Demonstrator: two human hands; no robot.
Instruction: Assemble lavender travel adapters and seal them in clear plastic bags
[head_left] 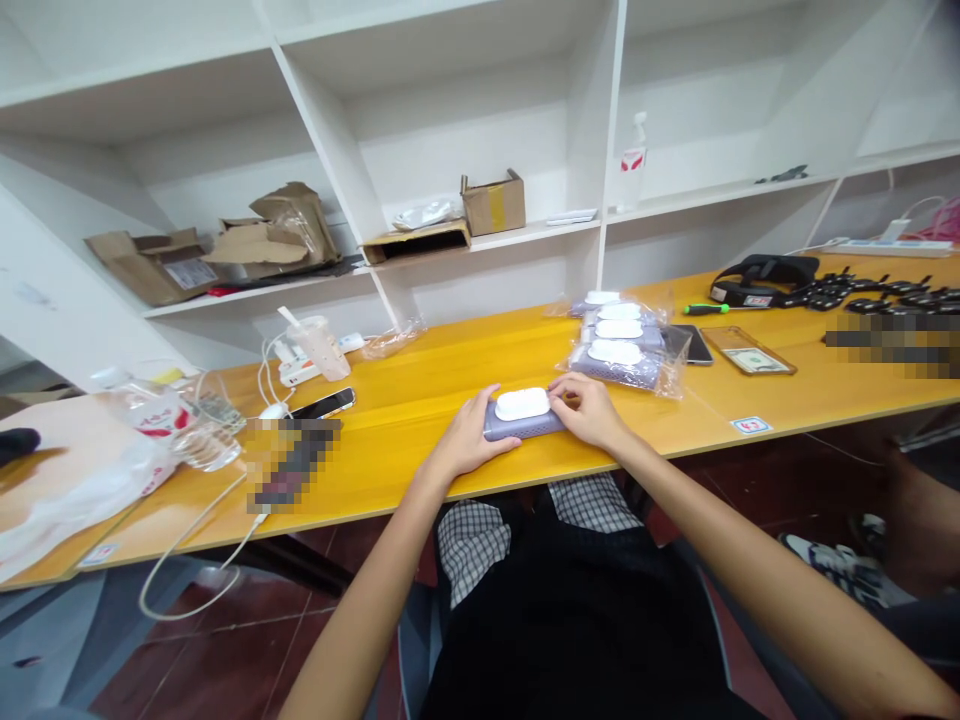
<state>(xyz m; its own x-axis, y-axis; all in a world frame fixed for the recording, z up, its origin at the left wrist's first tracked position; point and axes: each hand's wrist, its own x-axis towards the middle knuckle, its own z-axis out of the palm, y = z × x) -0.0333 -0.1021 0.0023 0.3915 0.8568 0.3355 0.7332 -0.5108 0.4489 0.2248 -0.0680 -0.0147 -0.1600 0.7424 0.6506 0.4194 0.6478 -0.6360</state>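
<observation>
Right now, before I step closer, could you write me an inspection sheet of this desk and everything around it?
Surface: long yellow wooden table.
Job's things: gray device with a white top, between the hands; similar devices in clear bags to its right.
Clutter: two phones, plastic cup with straw, white plastic bag, green-handled screwdriver, black straps.
Hands: left hand and right hand both on the device.
Cables: white cable looping below the table edge; power strip.
Surroundings: white shelves holding cardboard box; red tile floor.
</observation>
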